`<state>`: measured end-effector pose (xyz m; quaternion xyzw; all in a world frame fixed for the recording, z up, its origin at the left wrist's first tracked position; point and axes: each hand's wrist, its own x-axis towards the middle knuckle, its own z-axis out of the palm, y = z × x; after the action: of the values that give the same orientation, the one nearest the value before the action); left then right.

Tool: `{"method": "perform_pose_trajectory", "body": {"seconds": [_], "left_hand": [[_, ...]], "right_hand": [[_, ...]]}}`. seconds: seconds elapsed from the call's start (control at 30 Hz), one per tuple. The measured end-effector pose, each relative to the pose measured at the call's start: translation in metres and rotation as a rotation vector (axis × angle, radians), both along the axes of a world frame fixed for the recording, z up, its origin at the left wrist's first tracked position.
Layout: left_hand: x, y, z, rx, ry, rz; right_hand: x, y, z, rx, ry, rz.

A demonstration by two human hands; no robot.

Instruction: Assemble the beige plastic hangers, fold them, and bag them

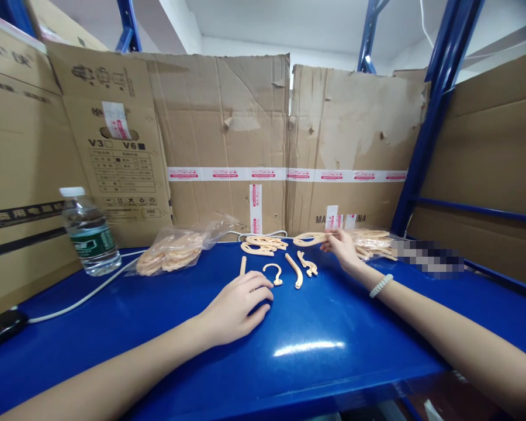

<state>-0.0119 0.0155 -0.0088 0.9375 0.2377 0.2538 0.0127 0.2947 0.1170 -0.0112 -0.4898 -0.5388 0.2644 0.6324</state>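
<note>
My right hand (342, 248) reaches to the back of the table and pinches the end of a beige loop-shaped hanger piece (307, 239). My left hand (241, 304) rests on the blue table (315, 374), fingers loosely bent and thumb apart, with no object seen in it. Just beyond its fingers lie a straight beige strip (243, 266), its near end hidden by the hand, and a hanger hook (278, 275). To their right are a curved hanger arm (294, 271) and a notched curved piece (307, 264). Behind them sits a small stack of beige pieces (263, 244).
Clear bags of beige pieces lie at left (170, 251) and right (370, 242). A water bottle (91, 234) stands at left near a white cable (83, 298) and a black device (2, 328). Cardboard sheets (228, 140) wall the back; a blue post (427, 134) rises at right.
</note>
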Motion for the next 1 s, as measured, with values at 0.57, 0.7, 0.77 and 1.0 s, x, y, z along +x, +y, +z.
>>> {"method": "perform_pose_trajectory", "body": {"seconds": [0.57,0.7,0.77,1.0], "left_hand": [[0.015,-0.013,0.022,-0.965,-0.466,0.324],[0.017,-0.015,0.016,-1.006,-0.429,0.293],[0.017,-0.015,0.014,-1.022,-0.456,0.273],[0.014,-0.004,0.008,-0.876,-0.643,0.246]], "right_hand": [[-0.083,-0.089,0.018,0.09,-0.201,0.609],[-0.087,-0.093,0.016,0.06,-0.204,0.659],[-0.087,-0.091,0.015,0.018,-0.156,0.688],[-0.081,-0.084,0.018,-0.113,-0.022,0.591]]}}
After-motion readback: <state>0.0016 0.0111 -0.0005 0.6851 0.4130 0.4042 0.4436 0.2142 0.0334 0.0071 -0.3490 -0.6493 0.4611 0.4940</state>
